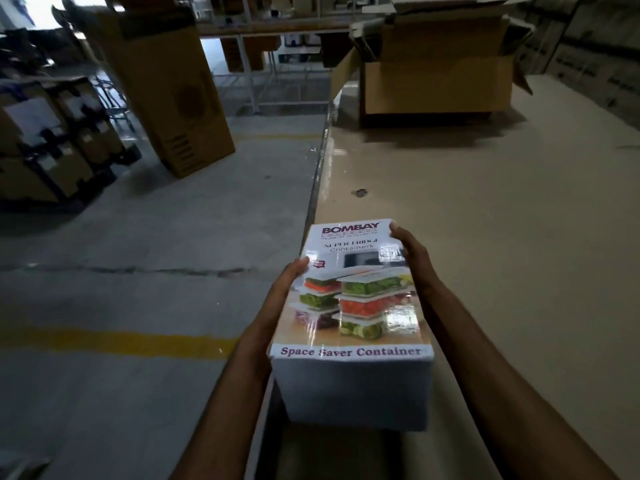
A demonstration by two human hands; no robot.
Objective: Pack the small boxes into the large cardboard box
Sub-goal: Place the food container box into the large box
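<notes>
floor (138,254): grey concrete, yellow line (104,341) | table (519,237): beige | light: dim

This looks like a warehouse packing area. It has a bare concrete floor (138,271) with a painted yellow line (114,341). Stacked cartons (52,143) sit at the left, with a tall carton (166,91) near them. A long bench (502,237) carries an open carton (436,77).

My Space Saver Container box (349,306) is white with maroon lettering and a picture of tubs filled green, orange and red. The large cardboard box (436,88) is plain brown, the table (519,237) beige, the floor (138,271) grey, yellow-striped.
</notes>
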